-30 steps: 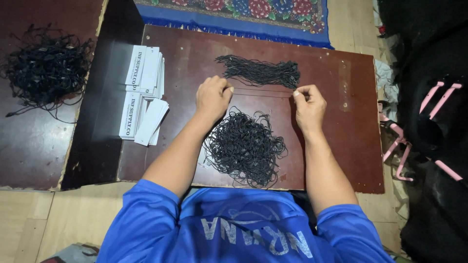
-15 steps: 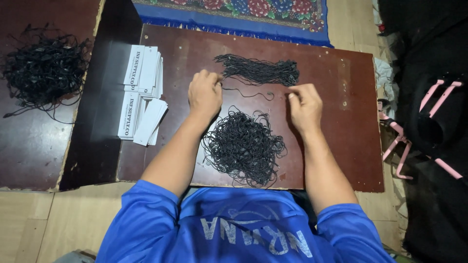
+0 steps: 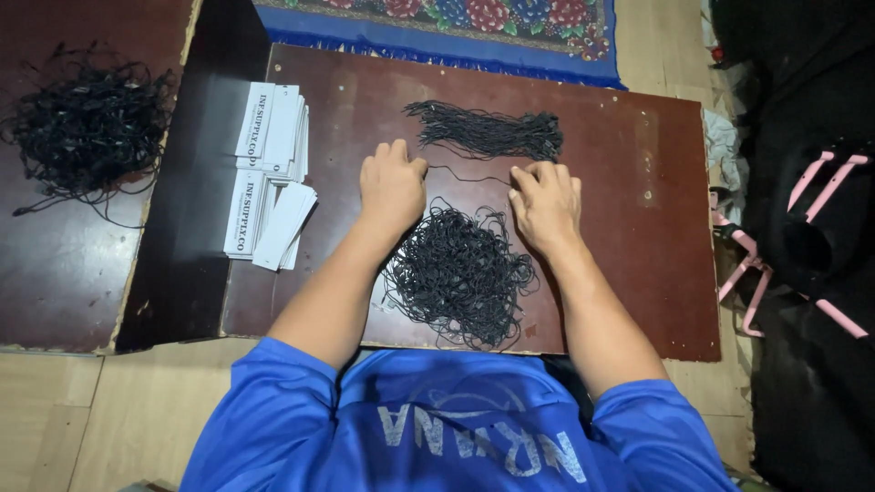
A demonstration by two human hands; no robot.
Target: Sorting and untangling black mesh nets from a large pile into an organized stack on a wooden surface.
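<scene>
Two hands, left hand [image 3: 390, 185], right hand [image 3: 545, 202], black cord [image 3: 467, 175] stretched between (taut)

A single thin black string [image 3: 469, 174] lies stretched across the dark brown board, running from under the fingertips of the left hand [image 3: 390, 185] to those of the right hand [image 3: 545, 202]. Just beyond it lies a tidy bundle of black strings [image 3: 485, 132], laid side by side lengthwise. Nearer the person, between the forearms, sits a loose tangled heap of black strings [image 3: 458, 271].
</scene>
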